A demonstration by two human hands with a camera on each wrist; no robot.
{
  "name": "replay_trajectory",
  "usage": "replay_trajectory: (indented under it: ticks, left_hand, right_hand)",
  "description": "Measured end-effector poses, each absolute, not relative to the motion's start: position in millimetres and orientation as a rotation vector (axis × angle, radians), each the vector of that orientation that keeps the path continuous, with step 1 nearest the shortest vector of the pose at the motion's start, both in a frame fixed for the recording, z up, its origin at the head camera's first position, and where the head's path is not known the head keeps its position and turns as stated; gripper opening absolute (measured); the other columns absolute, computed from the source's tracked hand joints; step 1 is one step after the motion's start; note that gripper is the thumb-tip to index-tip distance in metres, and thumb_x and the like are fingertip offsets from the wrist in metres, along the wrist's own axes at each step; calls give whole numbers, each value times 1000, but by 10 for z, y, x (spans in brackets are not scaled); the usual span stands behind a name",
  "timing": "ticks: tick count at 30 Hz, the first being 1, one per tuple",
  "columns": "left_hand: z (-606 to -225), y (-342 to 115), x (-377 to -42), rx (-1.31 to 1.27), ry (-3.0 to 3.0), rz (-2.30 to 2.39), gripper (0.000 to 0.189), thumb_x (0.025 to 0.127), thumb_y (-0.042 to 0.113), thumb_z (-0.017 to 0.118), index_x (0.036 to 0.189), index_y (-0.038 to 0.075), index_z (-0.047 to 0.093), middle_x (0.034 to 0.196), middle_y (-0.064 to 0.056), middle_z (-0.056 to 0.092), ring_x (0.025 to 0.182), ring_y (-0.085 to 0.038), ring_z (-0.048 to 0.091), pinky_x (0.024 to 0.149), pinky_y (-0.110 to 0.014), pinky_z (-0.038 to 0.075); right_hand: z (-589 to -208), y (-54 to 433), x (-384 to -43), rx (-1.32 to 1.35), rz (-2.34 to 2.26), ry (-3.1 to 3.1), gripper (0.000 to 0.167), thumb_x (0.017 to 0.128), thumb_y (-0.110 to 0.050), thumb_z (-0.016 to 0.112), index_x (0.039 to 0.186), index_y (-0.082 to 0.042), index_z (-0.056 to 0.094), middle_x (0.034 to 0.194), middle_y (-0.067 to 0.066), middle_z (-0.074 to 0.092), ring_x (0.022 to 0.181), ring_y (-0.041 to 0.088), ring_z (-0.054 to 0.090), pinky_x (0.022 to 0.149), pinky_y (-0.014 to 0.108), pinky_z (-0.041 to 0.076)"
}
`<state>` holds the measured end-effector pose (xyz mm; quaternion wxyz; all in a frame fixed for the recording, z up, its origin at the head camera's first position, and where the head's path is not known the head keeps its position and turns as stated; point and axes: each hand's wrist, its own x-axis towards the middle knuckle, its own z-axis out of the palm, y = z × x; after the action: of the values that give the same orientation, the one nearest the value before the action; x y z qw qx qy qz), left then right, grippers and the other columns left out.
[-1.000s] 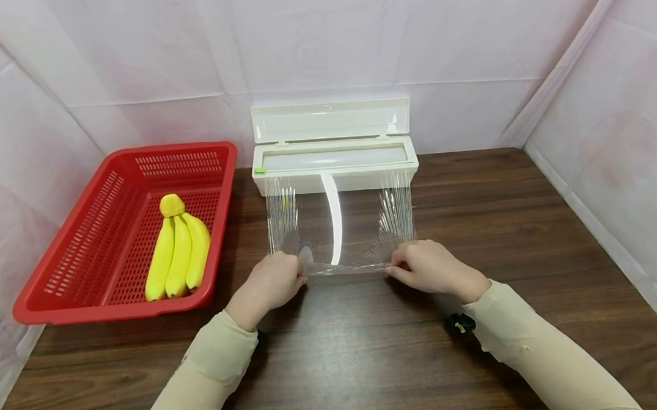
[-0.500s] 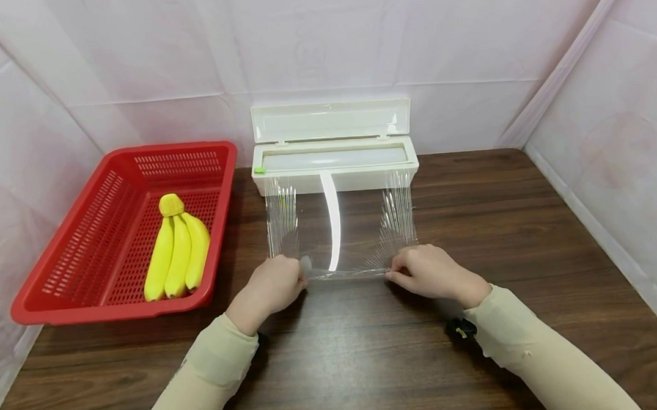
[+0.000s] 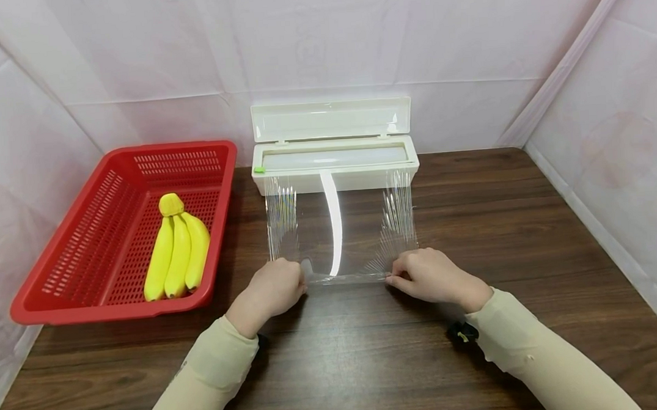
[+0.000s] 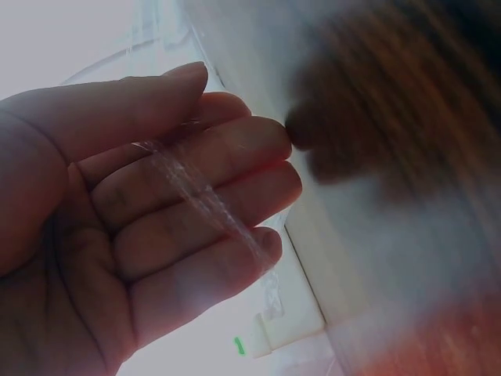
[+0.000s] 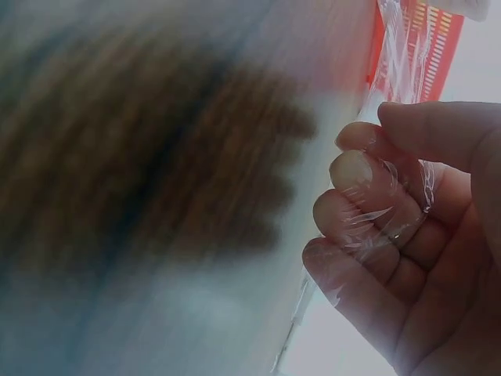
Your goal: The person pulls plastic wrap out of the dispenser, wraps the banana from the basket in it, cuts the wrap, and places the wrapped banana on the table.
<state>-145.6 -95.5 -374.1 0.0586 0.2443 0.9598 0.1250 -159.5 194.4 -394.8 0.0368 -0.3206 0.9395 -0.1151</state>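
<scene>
A sheet of clear plastic wrap [image 3: 357, 228] stretches toward me from a white wrap dispenser box [image 3: 335, 179], whose lid [image 3: 331, 120] stands raised. My left hand [image 3: 274, 288] pinches the left front corner between thumb and index finger; in the left wrist view a gathered strip of the wrap [image 4: 200, 196] runs across the curled fingers. At the right front corner, my right hand [image 3: 433, 277] pinches the wrap the same way, and crinkled film [image 5: 376, 219] lies over its fingers in the right wrist view. Between the hands the front edge hangs over the dark wooden table [image 3: 340, 351].
On the left stands a red perforated basket [image 3: 60, 241] holding a bunch of yellow bananas [image 3: 179, 251]. A small green cutter slider [image 3: 259, 169] sits at the dispenser's left end. Pale fabric walls [image 3: 437, 41] enclose the back and sides of the table.
Both hands have drawn slightly toward me, pulling the wrap's front edge a little farther from the dispenser. Basket, bananas and dispenser have stayed in place.
</scene>
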Motion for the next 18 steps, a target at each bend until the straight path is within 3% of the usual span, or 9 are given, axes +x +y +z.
replay_trajectory:
  ticks: [18]
  left_hand:
    - [-3745, -970, -1372, 765, 2907, 396, 39, 81, 11, 69, 48, 14, 49, 52, 1, 54, 50, -12, 44, 51, -33, 45]
  right_hand:
    - [-3936, 1952, -1542, -999, -370, 2833, 23, 89, -27, 63, 66, -26, 61, 67, -13, 53, 53, 1, 40, 52, 21, 36]
